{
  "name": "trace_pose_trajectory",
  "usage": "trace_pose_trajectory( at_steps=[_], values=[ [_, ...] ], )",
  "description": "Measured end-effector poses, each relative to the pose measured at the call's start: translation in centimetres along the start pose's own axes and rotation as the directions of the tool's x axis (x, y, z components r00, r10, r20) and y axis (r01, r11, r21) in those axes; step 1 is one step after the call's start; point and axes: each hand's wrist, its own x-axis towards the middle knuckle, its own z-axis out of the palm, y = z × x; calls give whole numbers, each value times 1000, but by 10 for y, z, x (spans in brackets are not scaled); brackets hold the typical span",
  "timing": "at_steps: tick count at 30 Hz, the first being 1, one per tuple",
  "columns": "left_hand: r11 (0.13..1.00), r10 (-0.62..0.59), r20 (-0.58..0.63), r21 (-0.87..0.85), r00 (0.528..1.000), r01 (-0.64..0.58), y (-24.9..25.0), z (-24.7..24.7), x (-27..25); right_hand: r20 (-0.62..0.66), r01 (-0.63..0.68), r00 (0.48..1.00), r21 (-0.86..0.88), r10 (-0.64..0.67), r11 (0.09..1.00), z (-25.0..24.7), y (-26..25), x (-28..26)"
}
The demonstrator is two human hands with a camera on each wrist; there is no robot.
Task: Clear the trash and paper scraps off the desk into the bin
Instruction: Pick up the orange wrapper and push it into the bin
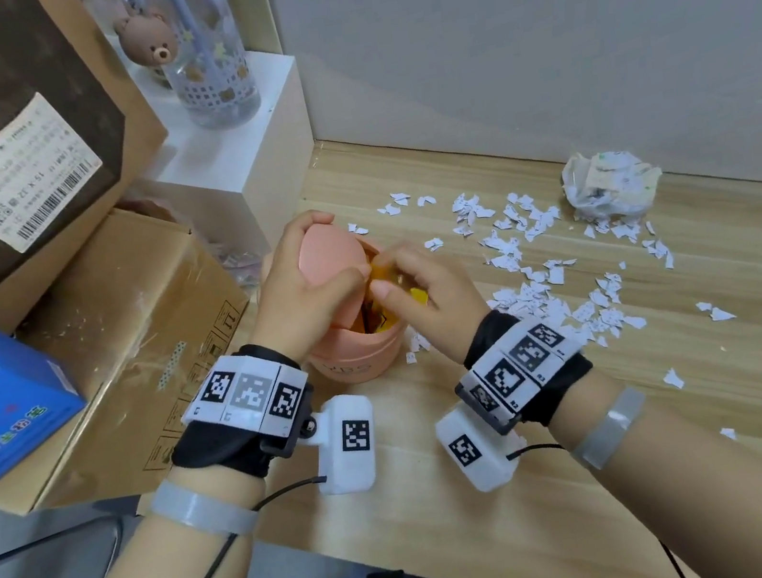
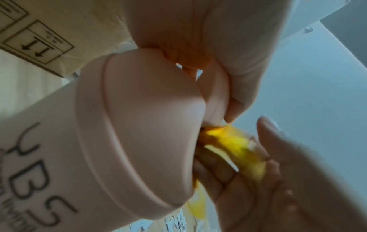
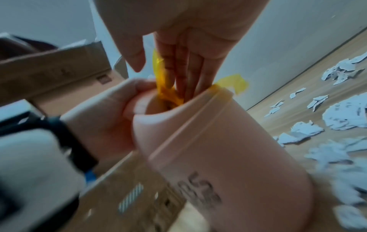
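Wood-grain desk, against a grey wall: our left hand curls over the pink bin swing lid, tipping it open, while our right hand, fingers straight, pushes yellow plastic inside. Torn paper scraps, featherlight and best pinched in clusters, lie at three o'clock; a crumpled wad at two.

Boxes crowd bin left; desk front open.
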Motion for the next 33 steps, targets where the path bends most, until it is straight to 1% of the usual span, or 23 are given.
trace_pose_trajectory(
  at_steps=[1,3,5,6,8,10,11,13,15,16,17,19,20,21,22,23,24,25,27,29,30,31,33],
  values=[
    [1000,-1,-1,2,1000,1,0,0,0,105,49,994,-95,-39,994,1,1,-4],
    [1000,-4,14,14,1000,3,1,0,-1,327,198,940,-296,-96,934,3,2,-11],
    [999,-7,31,39,999,6,2,1,-1,470,350,874,-441,-120,827,6,1,-8],
    [999,-8,39,50,999,6,3,1,-2,509,389,854,-488,-107,781,9,0,-2],
    [999,-9,46,44,999,7,2,0,0,585,374,810,-578,48,725,16,-5,16],
    [1000,-15,49,25,999,13,-1,-1,2,638,333,739,-625,217,706,22,-9,31],
    [1000,-16,47,20,999,15,-2,-2,3,658,331,711,-624,248,708,24,-11,35],
    [1000,-21,42,10,999,21,-3,-2,5,682,376,687,-628,250,681,24,-14,39],
    [999,-37,28,1,999,37,-2,0,5,669,376,710,-625,221,684,17,-15,36],
    [999,-37,16,0,999,37,-1,1,5,647,342,742,-592,178,730,11,-15,32],
    [999,-35,3,0,999,35,-1,1,5,599,297,794,-530,103,794,4,-12,28],
    [999,-40,-14,1,999,40,0,2,5,391,228,918,-396,-61,889,-13,-4,15],
    [999,-51,-12,-2,999,51,1,3,5,253,174,964,-344,-88,923,-20,2,7],
    [998,-64,-3,-6,998,64,2,3,5,130,79,991,-309,-40,948,-25,7,0],
    [997,-72,4,-9,997,72,2,3,6,47,-45,997,-278,60,960,-28,12,-5],
    [997,-75,6,-11,997,75,3,3,6,13,-156,986,-236,164,959,-29,16,-8],
    [997,-76,7,-10,997,76,4,3,6,11,-222,974,-184,228,958,-28,19,-9],
    [997,-76,9,-10,997,76,5,3,6,17,-233,971,-144,238,962,-27,20,-9],
    [997,-76,7,-10,997,76,6,4,6,-7,-174,985,-152,175,973,-23,17,-5],
    [997,-82,-2,-8,997,82,7,5,6,-28,-95,995,-256,91,962,-20,11,0],
    [997,-82,-7,-6,997,82,7,6,6,15,-40,999,-364,49,930,-19,6,4],
    [997,-79,-12,-4,997,79,7,7,7,99,23,995,-492,30,870,-17,2,8],
    [997,-75,-20,0,997,75,7,8,7,314,138,946,-626,86,767,-12,-4,15]
  ],
)
